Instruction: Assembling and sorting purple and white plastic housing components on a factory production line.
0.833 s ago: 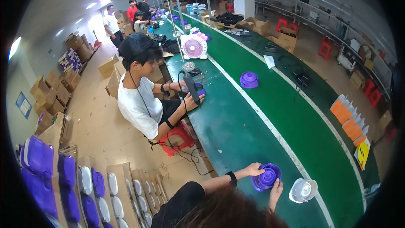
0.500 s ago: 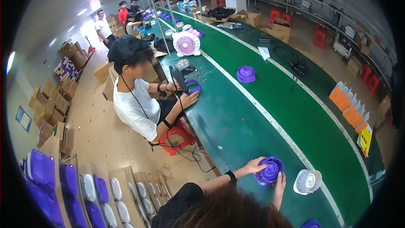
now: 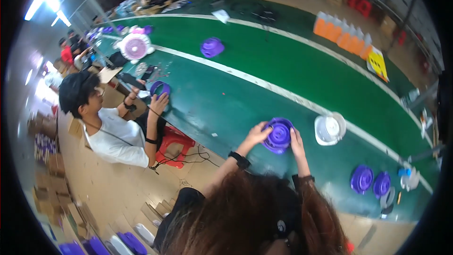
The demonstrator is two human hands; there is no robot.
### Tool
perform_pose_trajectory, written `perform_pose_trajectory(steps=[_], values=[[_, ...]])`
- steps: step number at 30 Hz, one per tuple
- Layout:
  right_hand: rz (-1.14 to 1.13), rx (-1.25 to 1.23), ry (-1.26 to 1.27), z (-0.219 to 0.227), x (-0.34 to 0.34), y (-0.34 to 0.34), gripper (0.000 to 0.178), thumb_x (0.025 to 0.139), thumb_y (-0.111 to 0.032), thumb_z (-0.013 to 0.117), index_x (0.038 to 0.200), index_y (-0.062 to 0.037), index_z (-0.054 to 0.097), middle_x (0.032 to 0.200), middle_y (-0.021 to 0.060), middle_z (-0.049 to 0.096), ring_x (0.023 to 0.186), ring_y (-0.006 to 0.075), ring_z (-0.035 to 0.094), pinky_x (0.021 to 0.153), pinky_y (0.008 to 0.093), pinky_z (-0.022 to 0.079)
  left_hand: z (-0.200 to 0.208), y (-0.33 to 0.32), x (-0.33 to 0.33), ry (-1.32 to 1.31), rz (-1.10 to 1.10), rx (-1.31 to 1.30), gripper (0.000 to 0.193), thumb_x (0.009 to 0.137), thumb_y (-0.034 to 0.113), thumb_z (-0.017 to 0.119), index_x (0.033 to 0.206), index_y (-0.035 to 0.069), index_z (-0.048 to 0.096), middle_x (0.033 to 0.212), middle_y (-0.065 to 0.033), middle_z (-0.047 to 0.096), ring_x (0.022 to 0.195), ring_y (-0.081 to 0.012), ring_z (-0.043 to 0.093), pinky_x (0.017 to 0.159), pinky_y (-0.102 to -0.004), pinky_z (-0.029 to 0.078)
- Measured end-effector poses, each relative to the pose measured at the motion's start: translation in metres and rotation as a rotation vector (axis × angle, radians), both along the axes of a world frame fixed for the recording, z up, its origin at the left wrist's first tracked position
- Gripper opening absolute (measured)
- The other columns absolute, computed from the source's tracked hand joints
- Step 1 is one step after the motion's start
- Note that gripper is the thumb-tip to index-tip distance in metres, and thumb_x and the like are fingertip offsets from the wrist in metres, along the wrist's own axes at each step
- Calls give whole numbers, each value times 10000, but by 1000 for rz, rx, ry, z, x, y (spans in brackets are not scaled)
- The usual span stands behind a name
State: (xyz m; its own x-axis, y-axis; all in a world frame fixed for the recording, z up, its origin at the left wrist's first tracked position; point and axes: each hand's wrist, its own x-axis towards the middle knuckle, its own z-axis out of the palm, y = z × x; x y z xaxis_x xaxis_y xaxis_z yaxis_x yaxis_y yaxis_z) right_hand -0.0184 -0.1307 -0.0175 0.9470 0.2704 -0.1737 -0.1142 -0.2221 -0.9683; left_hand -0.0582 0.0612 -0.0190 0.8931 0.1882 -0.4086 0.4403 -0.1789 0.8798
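Between my two hands is a round purple plastic housing (image 3: 278, 134) with raised rings in its middle, held over the near part of the green bench. My left hand (image 3: 258, 133) grips its left side, thumb lying over the rim. Against its right side my right hand (image 3: 297, 142) presses with fingers along the edge. What the fingertips do underneath is hidden. To the right stands a white and clear round housing (image 3: 330, 129), apart from both hands. Two more purple round housings (image 3: 362, 179) lie farther right on the bench.
A seated co-worker (image 3: 111, 127) at left holds a dark handheld tool and a purple ring (image 3: 160, 89). Another purple housing (image 3: 212, 47) sits on the green belt (image 3: 264, 66). A white-and-pink fan (image 3: 135, 46) stands far left; orange-filled pouches (image 3: 342, 35) line the far side.
The view has swung to the right, so more purple housings at the bench's right end now show. Both hands still hold the purple housing.
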Motion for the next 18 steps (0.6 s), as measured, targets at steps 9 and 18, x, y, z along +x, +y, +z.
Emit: perform_pose_trajectory(steps=[9,18], values=[[-9,-43,39,5,-22,-8,645,880,-493,321,1241,40,366,1227,236,431,1176,295,393,985,324,278,19,1,-22,30,-73,-197,631,818,488,468,1292,87,355,1127,-152,524,978,-256,543,709,-391,507],[-31,-131,18,3,-14,-2,615,899,-473,269,1228,33,387,1210,220,450,1170,290,397,985,320,272,34,6,-15,85,-84,-194,616,847,478,437,1291,61,341,1235,-165,433,1115,-286,455,833,-446,449]])
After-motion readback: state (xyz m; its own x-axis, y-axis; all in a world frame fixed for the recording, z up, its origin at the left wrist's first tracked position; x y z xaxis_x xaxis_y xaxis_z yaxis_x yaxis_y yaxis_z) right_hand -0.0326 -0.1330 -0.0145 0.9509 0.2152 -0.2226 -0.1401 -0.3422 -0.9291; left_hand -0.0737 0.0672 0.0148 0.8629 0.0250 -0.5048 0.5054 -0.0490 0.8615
